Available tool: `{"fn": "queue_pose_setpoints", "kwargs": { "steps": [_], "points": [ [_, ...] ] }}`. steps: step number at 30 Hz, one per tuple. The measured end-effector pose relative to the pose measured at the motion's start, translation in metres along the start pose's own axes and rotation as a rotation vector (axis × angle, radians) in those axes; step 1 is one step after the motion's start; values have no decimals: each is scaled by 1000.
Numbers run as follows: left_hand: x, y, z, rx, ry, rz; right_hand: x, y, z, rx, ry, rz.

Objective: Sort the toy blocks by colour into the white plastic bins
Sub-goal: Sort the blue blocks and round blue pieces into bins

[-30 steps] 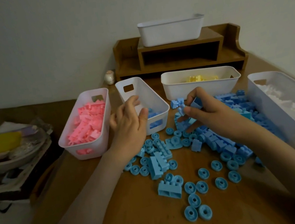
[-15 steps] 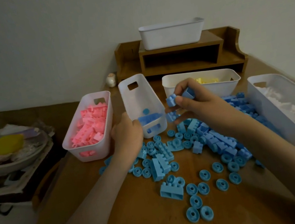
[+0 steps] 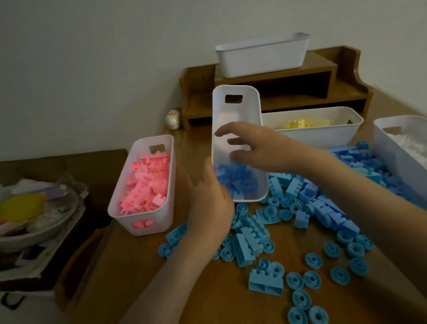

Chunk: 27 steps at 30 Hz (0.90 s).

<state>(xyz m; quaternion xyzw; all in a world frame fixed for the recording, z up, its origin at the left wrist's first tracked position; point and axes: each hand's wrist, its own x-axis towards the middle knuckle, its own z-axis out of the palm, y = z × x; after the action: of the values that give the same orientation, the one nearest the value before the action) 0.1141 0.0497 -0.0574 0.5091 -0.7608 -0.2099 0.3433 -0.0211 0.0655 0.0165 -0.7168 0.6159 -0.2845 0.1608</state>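
Observation:
A white bin [image 3: 238, 112] stands tilted steeply on the wooden table, its far end raised, with blue blocks [image 3: 238, 180] heaped at its low near end. My left hand [image 3: 207, 202] grips that near end, thumb along the left wall. Over the bin's opening my right hand [image 3: 255, 146] hovers, fingers spread and holding nothing. Loose blue blocks and round blue pieces [image 3: 320, 200] lie scattered in front and to the right of it.
A bin of pink blocks [image 3: 142, 219] sits left; a bin of yellow blocks [image 3: 323, 135] behind; a large bin of white blocks [image 3: 416, 164] right. An empty bin [image 3: 260, 58] tops a wooden shelf [image 3: 334, 79]. A cluttered plate [image 3: 18, 220] lies far left.
My left hand tipped the blue bin up further. My right hand carried blue blocks over the bin; its fingers have spread and it now holds nothing.

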Motion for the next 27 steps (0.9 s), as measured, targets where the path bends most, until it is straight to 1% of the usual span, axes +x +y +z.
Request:
{"fn": "queue_pose_setpoints", "kwargs": {
  "steps": [2, 4, 5, 7, 9, 13, 17, 20, 24, 27],
  "points": [
    [-3, 2, -1, -52, 9, 24, 4, 0, -3, -126, 100, 16],
    [-6, 4, -4, -33, -7, 40, 10, 5, -3, -322, 163, 58],
    [-7, 4, -4, -32, -13, 46, 12, 8, -1, -447, 144, 71],
    [-6, 3, -3, -47, -32, 48, 14, 14, 5, -687, 21, 90],
    [-6, 3, -3, -65, -36, 50, 14, 15, 10, -799, -82, 81],
    [-7, 4, -4, -64, -1, 53, 12, 12, 13, -858, -98, 34],
    [-7, 5, -4, -68, -9, 50, 12, 12, 15, -872, -128, 82],
    [-8, 7, -4, -78, -2, 53, 9, 12, 17, -879, -86, 89],
    [-9, 2, -2, -94, 2, 100, 4, 13, 19, -861, -25, 82],
    [-9, 0, -1, -129, 2, 131, 1, 13, 19, -808, 16, 98]
  ]
}}
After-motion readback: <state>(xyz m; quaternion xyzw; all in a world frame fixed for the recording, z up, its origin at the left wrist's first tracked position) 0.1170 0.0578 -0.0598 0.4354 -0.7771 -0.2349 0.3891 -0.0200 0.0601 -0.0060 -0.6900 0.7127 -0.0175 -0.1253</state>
